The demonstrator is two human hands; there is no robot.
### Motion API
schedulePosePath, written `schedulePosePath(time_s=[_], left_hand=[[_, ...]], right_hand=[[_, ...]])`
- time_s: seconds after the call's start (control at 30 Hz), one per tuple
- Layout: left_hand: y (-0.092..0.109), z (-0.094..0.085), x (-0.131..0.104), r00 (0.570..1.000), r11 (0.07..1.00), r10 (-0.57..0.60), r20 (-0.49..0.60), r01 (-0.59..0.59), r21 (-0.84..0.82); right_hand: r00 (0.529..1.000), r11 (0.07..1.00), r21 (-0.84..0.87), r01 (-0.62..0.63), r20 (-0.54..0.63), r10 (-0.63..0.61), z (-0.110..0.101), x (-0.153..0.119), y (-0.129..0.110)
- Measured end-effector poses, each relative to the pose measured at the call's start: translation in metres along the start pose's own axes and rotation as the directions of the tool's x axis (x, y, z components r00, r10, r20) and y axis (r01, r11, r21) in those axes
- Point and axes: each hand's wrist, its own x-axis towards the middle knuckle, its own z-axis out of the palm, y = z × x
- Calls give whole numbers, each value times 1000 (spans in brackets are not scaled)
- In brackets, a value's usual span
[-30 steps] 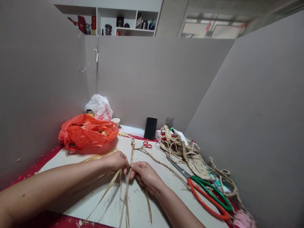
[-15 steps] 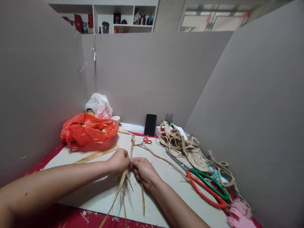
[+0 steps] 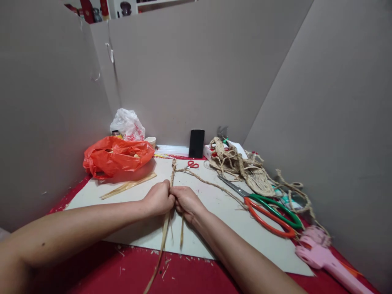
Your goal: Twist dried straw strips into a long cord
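A thin tan braided cord [image 3: 172,174] runs from the far part of the white board toward me, ending in loose flat straw strands [image 3: 165,237]. My left hand [image 3: 159,198] is closed round the strands just below the braided part. Right beside it and touching it, my right hand [image 3: 187,202] pinches the strands, and one short strand hangs beneath its fingers. The exact grip point is hidden between the two hands. From the far end of the cord, a second twisted cord [image 3: 214,184] stretches right toward the large scissors.
Large scissors [image 3: 260,210] with red and green handles lie at right beside a rope pile [image 3: 245,167]. Small red scissors [image 3: 192,164], a phone [image 3: 196,143], an orange bag [image 3: 119,157], a paper cup [image 3: 150,141] and a pink tool [image 3: 324,253] surround the white board [image 3: 137,239]. Grey partitions enclose the table.
The view has tilted downward, so the shelf mostly leaves the frame and more pink tool shows. My left hand has turned and closed tighter against my right, and the strands hang closer together.
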Motion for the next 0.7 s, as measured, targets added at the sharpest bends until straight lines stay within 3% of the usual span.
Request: schedulePosePath(time_s=[0.2,0.33,0.43,0.57,0.6,0.63,0.7], left_hand=[[2,3,3,1000,989,-12,5,12,-149],[1,0,3,987,914,-30,155,89,-395],[-5,-12,6,972,861,-41,231,152,-485],[-19,-25,15,998,857,-46,-39,20,-516],[-21,-25,17,997,842,-52,-49,18,-540],[-22,-24,18,998,807,-68,4,57,-587],[-20,-18,18,965,657,-66,255,234,-717]], right_hand=[[999,999,39,-5,-47,7,-2,3,0],[1000,998,61,1,-17,0,-7,1,-8],[999,997,75,-7,40,4,-12,2,-13],[991,996,86,-38,127,27,-19,6,-17],[987,995,94,-41,158,26,-21,6,-18],[981,994,102,-43,191,22,-22,7,-18],[968,994,105,-42,250,15,-24,8,-19]])
